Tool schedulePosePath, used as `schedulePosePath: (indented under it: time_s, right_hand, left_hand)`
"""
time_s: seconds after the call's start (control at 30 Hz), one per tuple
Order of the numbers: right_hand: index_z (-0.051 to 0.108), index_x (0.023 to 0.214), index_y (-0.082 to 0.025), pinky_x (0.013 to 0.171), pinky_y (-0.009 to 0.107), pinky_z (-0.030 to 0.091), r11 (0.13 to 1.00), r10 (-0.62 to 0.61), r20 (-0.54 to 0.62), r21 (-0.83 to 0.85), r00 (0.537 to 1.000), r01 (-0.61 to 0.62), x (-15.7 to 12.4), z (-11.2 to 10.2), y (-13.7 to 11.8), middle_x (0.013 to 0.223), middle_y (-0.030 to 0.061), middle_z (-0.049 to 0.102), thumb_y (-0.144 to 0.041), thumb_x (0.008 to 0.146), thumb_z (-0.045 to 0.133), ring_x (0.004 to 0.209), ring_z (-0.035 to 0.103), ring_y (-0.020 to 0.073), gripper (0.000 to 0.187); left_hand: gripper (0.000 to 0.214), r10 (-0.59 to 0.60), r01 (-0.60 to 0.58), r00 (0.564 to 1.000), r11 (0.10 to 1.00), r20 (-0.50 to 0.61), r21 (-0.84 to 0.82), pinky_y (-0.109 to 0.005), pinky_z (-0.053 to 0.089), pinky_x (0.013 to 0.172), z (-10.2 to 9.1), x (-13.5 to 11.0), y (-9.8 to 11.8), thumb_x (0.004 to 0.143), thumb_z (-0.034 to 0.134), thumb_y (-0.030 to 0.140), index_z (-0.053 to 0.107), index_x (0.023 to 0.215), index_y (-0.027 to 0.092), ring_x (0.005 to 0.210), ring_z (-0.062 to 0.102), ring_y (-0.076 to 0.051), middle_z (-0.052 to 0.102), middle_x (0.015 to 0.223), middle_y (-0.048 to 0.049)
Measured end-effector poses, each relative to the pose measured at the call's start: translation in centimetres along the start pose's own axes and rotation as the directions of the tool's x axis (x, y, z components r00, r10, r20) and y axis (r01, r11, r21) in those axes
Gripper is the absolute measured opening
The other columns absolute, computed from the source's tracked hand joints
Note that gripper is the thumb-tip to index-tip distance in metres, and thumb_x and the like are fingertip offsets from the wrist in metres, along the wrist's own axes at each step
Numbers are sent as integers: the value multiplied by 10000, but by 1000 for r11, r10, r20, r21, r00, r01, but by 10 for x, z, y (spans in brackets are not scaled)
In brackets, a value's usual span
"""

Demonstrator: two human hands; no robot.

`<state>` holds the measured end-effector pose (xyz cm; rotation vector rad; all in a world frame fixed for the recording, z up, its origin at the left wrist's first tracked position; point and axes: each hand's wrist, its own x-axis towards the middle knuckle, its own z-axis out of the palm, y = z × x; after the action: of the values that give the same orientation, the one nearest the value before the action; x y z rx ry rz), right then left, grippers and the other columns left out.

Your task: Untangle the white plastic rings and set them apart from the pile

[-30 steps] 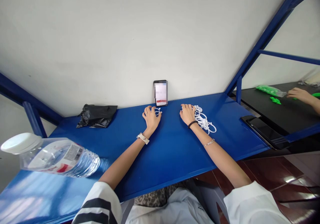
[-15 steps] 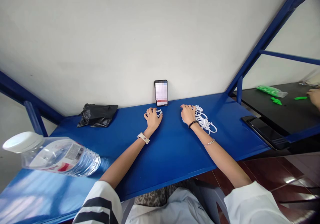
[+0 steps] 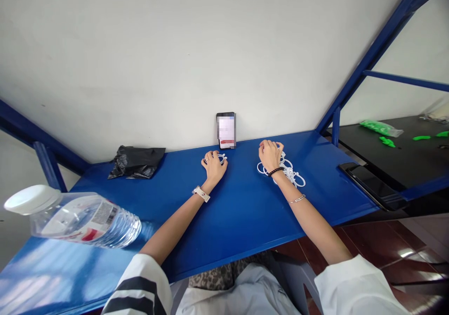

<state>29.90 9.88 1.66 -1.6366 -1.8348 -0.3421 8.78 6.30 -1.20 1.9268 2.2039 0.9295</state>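
My left hand [image 3: 214,165] rests on the blue table [image 3: 231,221], its fingers curled around a white ring [image 3: 222,158] with small stubs on its side, like a looped cable tie. Over the far left part of a tangled pile of similar white rings [image 3: 289,172] is my right hand [image 3: 271,156]. Its fingers are bent inward, and whatever lies in them is hidden by the back of the hand. One ring of the pile sticks out left of the right wrist.
A phone [image 3: 226,130] leans on the wall behind the table. At left stand a black plastic bag [image 3: 136,162] and a large water bottle [image 3: 84,219]. A dark phone [image 3: 368,184] lies at the right edge. Green pieces [image 3: 387,142] lie on a neighbouring black table [image 3: 407,160].
My right hand has moved slightly right and away from me, further over the ring pile, uncovering a ring on its left. My left hand has hardly moved. Another person's hand at far right is gone.
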Motion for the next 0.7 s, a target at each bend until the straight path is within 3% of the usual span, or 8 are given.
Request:
schedulePosePath:
  time_s: [0.27,0.47,0.7]
  right_hand:
    - [615,783,-169,883,393,244,999,25,-47,45,999,-23,4,-11,-2,811,97,673,-150,862,398,805,543,236,232]
    - [600,677,-176,842,375,272,999,43,-55,26,998,-42,6,-16,-1,673,69,657,-173,854,403,669,537,202,266]
    - [621,612,-177,695,315,318,975,181,-5,128,983,-179,10,-21,3,541,54,603,-186,837,393,544,496,183,320]
  left_hand:
    - [349,33,-33,999,999,-34,-14,-545,262,1059,0,-1,1,826,497,291,472,1158,183,1260,412,-311,500,1244,-169]
    - [308,107,-110,991,993,-81,-33,-505,269,1066,-2,-2,4,828,480,239,491,1130,178,1241,428,-288,504,1241,-159]
    - [272,187,-191,979,981,-85,-43,-470,305,1041,-4,-3,7,826,467,196,514,1093,186,1225,437,-279,514,1228,-143]
